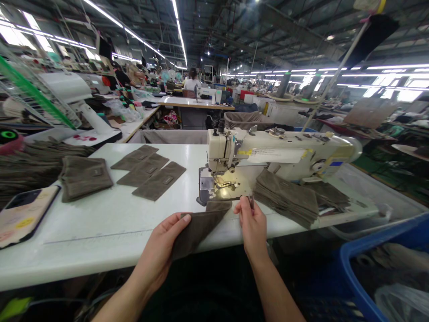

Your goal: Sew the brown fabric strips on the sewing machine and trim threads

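Left hand: The person's left hand (164,239) pinches the near left end of a brown fabric piece (201,226) between thumb and fingers.
Fabric piece: It hangs partly over the front edge of the pale surface (100,221), its far end folded over, just in front of the sewing machine (219,150).
Right hand: Fingers of the right hand (252,223) curl together around a small dark object (251,202), mostly hidden and too small to identify, just beside the fabric's right end.
Machine: A lit needle area faces the worker; a paper strip (275,155) is taped along the arm.
Blue basket: At lower right, a blue basket (346,255) holds a clear plastic bag (402,299) and pale material (402,259) that is too blurred to name.
Grey bin: Behind the machine stands a cloth-sided grey bin (234,123); its contents cannot be made out.
Right pile: Brown pieces lie in a slanting stack (286,197) below the machine's arm.
Left side: Three overlapping brown pieces (144,170), each with a small label, lie near a folded brown bundle (85,179).
Far left: A phone (25,214) in a stickered case rests in front of a large brown heap (28,167).
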`<state>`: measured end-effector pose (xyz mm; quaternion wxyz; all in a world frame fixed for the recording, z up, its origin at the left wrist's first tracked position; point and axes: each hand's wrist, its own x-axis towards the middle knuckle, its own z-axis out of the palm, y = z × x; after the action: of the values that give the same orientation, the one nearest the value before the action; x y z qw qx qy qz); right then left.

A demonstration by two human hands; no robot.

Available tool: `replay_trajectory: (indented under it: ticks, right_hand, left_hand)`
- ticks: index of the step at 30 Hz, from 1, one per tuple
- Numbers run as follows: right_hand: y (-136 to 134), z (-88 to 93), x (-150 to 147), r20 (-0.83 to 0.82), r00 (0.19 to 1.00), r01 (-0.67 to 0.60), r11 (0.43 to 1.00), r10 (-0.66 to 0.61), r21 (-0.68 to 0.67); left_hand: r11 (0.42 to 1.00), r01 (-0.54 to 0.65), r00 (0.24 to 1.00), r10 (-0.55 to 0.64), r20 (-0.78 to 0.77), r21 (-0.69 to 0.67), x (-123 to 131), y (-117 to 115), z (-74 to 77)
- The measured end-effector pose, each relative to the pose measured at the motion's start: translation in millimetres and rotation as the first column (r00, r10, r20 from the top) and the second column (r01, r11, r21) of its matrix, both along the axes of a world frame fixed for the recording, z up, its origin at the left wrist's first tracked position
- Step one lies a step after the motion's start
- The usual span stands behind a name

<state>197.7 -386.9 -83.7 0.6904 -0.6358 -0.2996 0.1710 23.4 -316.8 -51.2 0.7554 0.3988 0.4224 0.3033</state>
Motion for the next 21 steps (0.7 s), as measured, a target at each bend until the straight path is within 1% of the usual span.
replay_trajectory:
  ticks: [2, 4, 6, 8, 11, 12, 13, 14, 16, 18, 21]
  right_hand:
    - [-3.8, 3.9, -7.3, 0.131, 0.991, 0.004, 1.0, -0.003, -0.005]
    - [-6.6, 7.6, -18.3, 0.308, 0.95, -0.053, 0.999, 0.049, 0.006]
    - [-8.0, 9.4, -28.7, 0.466, 0.88, -0.117, 0.993, 0.095, 0.018]
    - [-8.3, 8.9, -35.6, 0.594, 0.796, -0.141, 0.99, 0.118, -0.006]
    - [-7.9, 6.4, -38.9, 0.738, 0.661, -0.108, 0.991, 0.135, -0.084]
    - [-7.7, 5.8, -39.1, 0.758, 0.637, -0.095, 0.99, 0.139, -0.101]
    - [-7.4, 5.3, -39.2, 0.758, 0.636, -0.091, 0.99, 0.143, -0.111]
    - [-6.9, 5.0, -39.4, 0.739, 0.657, -0.095, 0.989, 0.147, -0.111]
    - [-5.7, 4.6, -40.7, 0.661, 0.736, -0.12, 0.989, 0.148, -0.087]
    - [-4.0, 4.1, -42.7, 0.568, 0.813, -0.128, 0.991, 0.13, -0.043]
    - [-2.0, 4.0, -44.4, 0.445, 0.889, -0.111, 0.994, 0.104, -0.01]
  left_hand:
    - [1.0, 0.0, 1.0, 0.0, 0.004, -0.012, 0.7, -1.0, 1.8]
    - [1.0, 0.002, 1.0, -0.002, 0.007, -0.022, 2.1, -2.2, 3.3]
    - [1.0, 0.0, 1.0, 0.0, 0.013, -0.025, 3.7, -3.7, 4.3]
    - [1.0, 0.004, 1.0, -0.003, 0.029, -0.019, 5.0, -5.7, 4.7]
    - [0.999, 0.038, 0.998, -0.039, 0.052, 0.014, 6.0, -8.5, 4.7]
    - [0.998, 0.053, 0.997, -0.054, 0.053, 0.031, 6.2, -9.2, 4.6]
    - [0.997, 0.066, 0.996, -0.068, 0.05, 0.047, 6.3, -9.7, 4.4]
    - [0.995, 0.076, 0.996, -0.079, 0.048, 0.058, 6.5, -10.1, 4.2]
    - [0.995, 0.084, 0.995, -0.087, 0.048, 0.054, 6.9, -10.6, 3.9]
    - [0.996, 0.087, 0.994, -0.088, 0.059, 0.021, 7.5, -11.1, 4.0]
    - [0.996, 0.087, 0.994, -0.085, 0.067, -0.035, 8.3, -11.6, 5.4]
